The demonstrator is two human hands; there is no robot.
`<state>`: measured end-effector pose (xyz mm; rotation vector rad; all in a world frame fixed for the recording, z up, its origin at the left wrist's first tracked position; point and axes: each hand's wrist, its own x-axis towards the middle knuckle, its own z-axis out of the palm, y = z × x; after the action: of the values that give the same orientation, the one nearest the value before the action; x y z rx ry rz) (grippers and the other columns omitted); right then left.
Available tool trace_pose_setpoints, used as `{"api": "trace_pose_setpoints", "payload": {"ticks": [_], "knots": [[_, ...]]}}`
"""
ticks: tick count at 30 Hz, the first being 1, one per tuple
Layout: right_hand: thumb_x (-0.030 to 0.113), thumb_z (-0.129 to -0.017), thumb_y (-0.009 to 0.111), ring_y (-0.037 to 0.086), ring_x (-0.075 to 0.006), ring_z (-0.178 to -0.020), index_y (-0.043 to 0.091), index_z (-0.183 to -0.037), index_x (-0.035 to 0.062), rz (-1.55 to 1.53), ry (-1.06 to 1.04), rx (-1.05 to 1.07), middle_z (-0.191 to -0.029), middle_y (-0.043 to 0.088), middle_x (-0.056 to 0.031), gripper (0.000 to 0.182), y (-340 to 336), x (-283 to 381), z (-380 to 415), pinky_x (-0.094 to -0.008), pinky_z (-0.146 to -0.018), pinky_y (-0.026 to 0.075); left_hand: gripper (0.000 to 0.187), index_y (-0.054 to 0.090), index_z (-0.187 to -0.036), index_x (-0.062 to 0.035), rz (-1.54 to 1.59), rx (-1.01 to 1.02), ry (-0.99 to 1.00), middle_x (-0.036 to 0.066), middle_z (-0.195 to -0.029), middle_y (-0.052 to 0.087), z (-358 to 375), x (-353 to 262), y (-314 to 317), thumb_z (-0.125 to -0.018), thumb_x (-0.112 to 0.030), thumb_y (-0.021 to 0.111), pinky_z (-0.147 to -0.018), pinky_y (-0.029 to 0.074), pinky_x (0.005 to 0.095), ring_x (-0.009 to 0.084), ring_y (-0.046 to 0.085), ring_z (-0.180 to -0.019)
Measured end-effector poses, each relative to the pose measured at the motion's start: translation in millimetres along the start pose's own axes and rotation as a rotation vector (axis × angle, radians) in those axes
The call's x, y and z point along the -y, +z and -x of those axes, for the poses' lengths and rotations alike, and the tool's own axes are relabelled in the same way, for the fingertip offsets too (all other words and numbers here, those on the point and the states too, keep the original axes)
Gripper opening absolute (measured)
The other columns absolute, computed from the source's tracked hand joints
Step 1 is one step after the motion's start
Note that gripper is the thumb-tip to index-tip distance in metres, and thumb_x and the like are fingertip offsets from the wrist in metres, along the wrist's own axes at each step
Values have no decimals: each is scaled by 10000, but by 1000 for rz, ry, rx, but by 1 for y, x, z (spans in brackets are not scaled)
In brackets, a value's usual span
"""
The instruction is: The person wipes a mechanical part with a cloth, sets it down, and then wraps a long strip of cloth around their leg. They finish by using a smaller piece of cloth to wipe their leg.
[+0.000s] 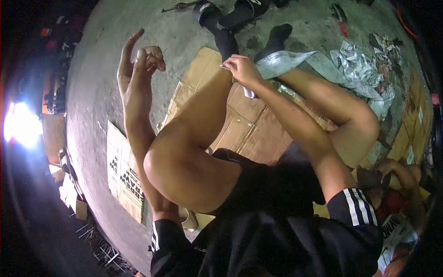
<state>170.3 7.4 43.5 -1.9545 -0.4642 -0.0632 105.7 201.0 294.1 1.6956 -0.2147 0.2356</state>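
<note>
I've got the silver strip (288, 57) front and centre: a shiny, foil-like band that runs from my right hand (241, 69) out to the right, over my right leg, toward a crumpled heap of the same silver material (364, 69) on the floor. My right hand is closed on the near end of the strip, fingers pinched round it just above my left knee, with a small pale scrap (249, 93) hanging below the hand. My left hand (138, 62) is up in the air, well apart from the strip, fingers loosely curled with one pointing up, and it holds nothing I can see.

As I judge it, the work on the strip is under way rather than finished: one end is in hand, the rest lies loose and unsorted, and the heap beyond looks untouched.

I'm sitting on flattened cardboard (240, 122) spread over the concrete floor (115, 27). Black socked feet (230, 21) rest at the far edge of it, and red-handled pliers (340, 18) lie on the floor beyond.

Writing: a loose cardboard sheet (123, 173) to my left carries bold black print; I can make out letters like "SCREW", the rest I can't read. Another person (397, 198) crouches at lower right; the print on their shirt is cut off.
</note>
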Motion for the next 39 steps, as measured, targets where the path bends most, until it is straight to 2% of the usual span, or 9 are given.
{"api": "trace_pose_setpoints", "payload": {"ticks": [7, 11, 12, 15, 21, 22, 25, 27, 39], "knots": [[216, -937, 700, 715, -238, -858, 757, -958, -13, -355, -158, 277, -921, 752, -155, 236, -12, 75, 19, -347, -786, 540, 559, 409, -1454, 57, 38, -95, -6, 121, -946, 659, -2, 3, -4, -1023, -239, 605, -731, 499, 303, 144, 609, -772], [233, -953, 694, 677, -142, -793, 752, -988, -23, -78, 81, 148, -869, 746, -135, 265, -12, 45, -5, -305, -730, 531, 571, 409, -1446, 64, 66, -106, 119, 157, -994, 670, -6, -3, -10, -1021, -259, 613, -751, 516, 297, 158, 645, -814], [214, -962, 681, 651, -110, -777, 744, -1013, -23, -141, 211, 187, -887, 735, -126, 251, -18, 61, -5, -277, -699, 517, 521, 420, -1492, -57, 18, -174, 107, 110, -1081, 641, -5, -10, -10, -1046, -295, 549, -890, 479, 368, 167, 608, -895], [216, -961, 695, 626, -86, -777, 740, -1028, -14, -522, 202, 236, -922, 723, -102, 244, -34, 122, 2, -256, -680, 501, 509, 419, -1507, -122, 276, -335, 216, 111, -1151, 611, -5, -22, -21, -1049, -321, 519, -961, 440, 434, 175, 592, -942], [137, -923, 724, 632, -129, -800, 741, -1029, 20, -605, -323, 359, -886, 686, -55, 158, -80, 218, 44, -283, -712, 504, 428, 528, -1362, -155, 395, -385, 402, 129, -1189, 602, -3, -67, 8, -1020, -411, 508, -982, 413, 531, 229, 598, -962], [83, -909, 725, 637, -146, -796, 741, -1021, 21, -639, -464, 365, -870, 675, -60, 129, -81, 221, 48, -294, -713, 504, 439, 531, -1359, -156, 469, -231, 450, 137, -1193, 605, -1, -71, 8, -1015, -429, 509, -980, 410, 539, 240, 597, -964], [0, -865, 737, 647, -182, -786, 741, -1004, 20, -507, -464, 241, -871, 671, -86, 140, -77, 192, 54, -313, -699, 501, 456, 539, -1350, -161, 546, -8, 495, 151, -1202, 608, 2, -80, 5, -1009, -462, 505, -979, 401, 556, 252, 593, -976], [-14, -842, 756, 651, -196, -791, 739, -988, 19, -396, -322, 355, -869, 672, -98, 151, -87, 184, 54, -324, -695, 500, 462, 544, -1346, -166, 546, 52, 501, 158, -1207, 609, 4, -86, 8, -1008, -477, 499, -980, 397, 564, 253, 590, -987], [29, -868, 746, 679, -199, -806, 733, -946, 52, -655, -370, 262, -875, 706, -82, 83, -86, 214, 67, -318, -715, 518, 495, 557, -1327, -159, 545, 51, 447, 151, -1109, 573, 6, -88, 24, -999, -524, 495, -999, 390, 592, 193, 470, -791]]}}
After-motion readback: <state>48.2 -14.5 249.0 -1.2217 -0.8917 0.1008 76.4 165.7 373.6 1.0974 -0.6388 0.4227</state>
